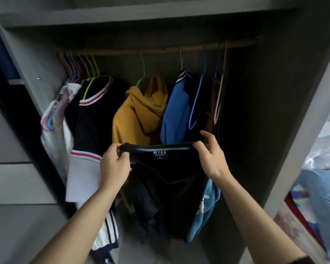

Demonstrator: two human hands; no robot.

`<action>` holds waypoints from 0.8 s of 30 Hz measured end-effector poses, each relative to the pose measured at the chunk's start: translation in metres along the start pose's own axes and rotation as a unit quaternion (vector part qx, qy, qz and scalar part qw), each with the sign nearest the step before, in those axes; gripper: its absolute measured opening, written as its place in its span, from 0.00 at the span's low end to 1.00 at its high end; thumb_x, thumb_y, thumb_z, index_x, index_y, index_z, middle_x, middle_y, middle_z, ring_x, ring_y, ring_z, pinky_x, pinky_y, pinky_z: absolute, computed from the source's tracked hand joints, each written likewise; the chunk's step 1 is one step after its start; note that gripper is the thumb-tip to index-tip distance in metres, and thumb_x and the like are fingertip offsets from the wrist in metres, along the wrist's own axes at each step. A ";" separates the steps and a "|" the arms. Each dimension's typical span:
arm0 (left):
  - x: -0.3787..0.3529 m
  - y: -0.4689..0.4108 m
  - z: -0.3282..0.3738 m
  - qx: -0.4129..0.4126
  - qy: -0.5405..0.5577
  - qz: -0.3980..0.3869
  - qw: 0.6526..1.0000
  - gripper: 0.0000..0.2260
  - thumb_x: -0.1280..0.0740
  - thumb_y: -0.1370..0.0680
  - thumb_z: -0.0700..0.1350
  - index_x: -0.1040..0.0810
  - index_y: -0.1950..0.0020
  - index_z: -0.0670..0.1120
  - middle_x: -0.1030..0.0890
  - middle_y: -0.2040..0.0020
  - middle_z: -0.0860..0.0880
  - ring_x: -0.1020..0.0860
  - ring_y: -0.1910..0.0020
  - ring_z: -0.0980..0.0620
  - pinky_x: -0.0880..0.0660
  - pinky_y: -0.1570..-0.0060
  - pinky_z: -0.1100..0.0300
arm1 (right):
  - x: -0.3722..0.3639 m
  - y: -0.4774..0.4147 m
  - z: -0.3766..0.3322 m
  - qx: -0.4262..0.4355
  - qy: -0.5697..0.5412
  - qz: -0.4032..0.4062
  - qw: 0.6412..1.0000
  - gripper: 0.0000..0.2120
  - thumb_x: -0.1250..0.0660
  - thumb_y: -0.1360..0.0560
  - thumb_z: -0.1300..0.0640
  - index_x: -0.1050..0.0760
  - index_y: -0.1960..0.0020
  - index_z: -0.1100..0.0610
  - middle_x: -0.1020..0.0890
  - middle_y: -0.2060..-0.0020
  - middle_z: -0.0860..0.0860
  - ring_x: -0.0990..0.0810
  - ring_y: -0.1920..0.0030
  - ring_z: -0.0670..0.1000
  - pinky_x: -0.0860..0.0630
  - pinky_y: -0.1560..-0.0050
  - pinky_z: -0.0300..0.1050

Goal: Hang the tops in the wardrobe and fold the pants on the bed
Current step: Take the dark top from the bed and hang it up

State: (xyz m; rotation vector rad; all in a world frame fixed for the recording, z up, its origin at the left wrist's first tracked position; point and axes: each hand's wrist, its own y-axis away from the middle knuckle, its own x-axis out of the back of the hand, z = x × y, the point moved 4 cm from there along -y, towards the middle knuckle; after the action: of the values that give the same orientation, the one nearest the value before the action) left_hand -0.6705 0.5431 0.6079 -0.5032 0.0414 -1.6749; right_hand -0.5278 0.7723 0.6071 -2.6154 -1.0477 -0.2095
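Collar of the top stretches between my pinching left hand and right hand; rail gap at twelve o'clock.

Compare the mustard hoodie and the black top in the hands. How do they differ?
The mustard hoodie hangs on a green hanger; the black top is pinched at its neckline by the left hand and right hand. The mustard hoodie has a hood; the black top has none. Both are tops.

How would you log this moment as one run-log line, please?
step: hang tops | left hand: pinches black top collar | right hand: pinches same collar | rail: yellow hoodie, blue top hanging | black top: off rail
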 end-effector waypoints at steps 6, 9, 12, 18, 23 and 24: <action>-0.024 -0.054 0.010 0.019 0.092 -0.005 0.996 0.06 0.39 0.22 0.40 0.23 0.49 0.43 0.21 0.57 0.46 0.24 0.62 0.50 0.29 0.65 0.59 | 0.008 -0.035 -0.013 0.036 0.122 0.257 0.958 0.26 0.38 0.21 0.42 0.36 0.27 0.52 0.31 0.35 0.52 0.23 0.46 0.52 0.27 0.44 0.48; -0.034 -0.071 0.011 0.019 0.119 -0.062 0.991 0.06 0.40 0.23 0.36 0.24 0.55 0.41 0.24 0.64 0.46 0.28 0.68 0.50 0.32 0.73 0.64 | 0.010 -0.065 -0.022 0.051 0.184 0.327 0.926 0.29 0.38 0.20 0.46 0.39 0.24 0.59 0.34 0.29 0.58 0.31 0.32 0.60 0.32 0.32 0.56; -0.047 -0.081 -0.001 0.031 0.145 -0.124 0.981 0.06 0.39 0.24 0.37 0.24 0.58 0.43 0.23 0.65 0.47 0.26 0.66 0.48 0.30 0.67 0.58 | 0.012 -0.100 -0.022 -0.043 0.191 0.296 0.935 0.31 0.42 0.18 0.43 0.42 0.22 0.61 0.27 0.31 0.58 0.31 0.30 0.62 0.36 0.29 0.58; -0.055 -0.083 -0.012 0.046 0.137 -0.193 0.970 0.04 0.37 0.24 0.39 0.24 0.58 0.43 0.23 0.66 0.47 0.26 0.68 0.50 0.31 0.70 0.59 | 0.020 -0.121 -0.043 -0.030 0.170 0.302 0.937 0.20 0.47 0.16 0.51 0.21 0.41 0.60 0.18 0.45 0.58 0.22 0.42 0.59 0.28 0.44 0.49; -0.062 -0.079 -0.012 0.031 0.135 -0.218 0.966 0.02 0.35 0.23 0.39 0.23 0.54 0.44 0.20 0.62 0.47 0.25 0.66 0.51 0.29 0.68 0.61 | 0.034 -0.110 -0.060 0.014 0.101 0.356 0.929 0.20 0.50 0.15 0.52 0.22 0.38 0.60 0.19 0.42 0.55 0.23 0.40 0.54 0.30 0.42 0.43; -0.064 -0.076 -0.010 0.027 0.136 -0.220 0.966 0.02 0.34 0.23 0.39 0.22 0.53 0.45 0.19 0.60 0.48 0.23 0.64 0.52 0.29 0.66 0.61 | 0.035 -0.103 -0.058 0.020 0.091 0.360 0.928 0.20 0.50 0.15 0.51 0.22 0.38 0.58 0.19 0.43 0.55 0.22 0.41 0.54 0.29 0.40 0.45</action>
State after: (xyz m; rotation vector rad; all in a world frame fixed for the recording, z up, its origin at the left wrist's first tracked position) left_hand -0.7399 0.6153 0.6033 -0.2459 0.0902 -2.1667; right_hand -0.5746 0.8455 0.6948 -2.6781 0.0042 -0.2390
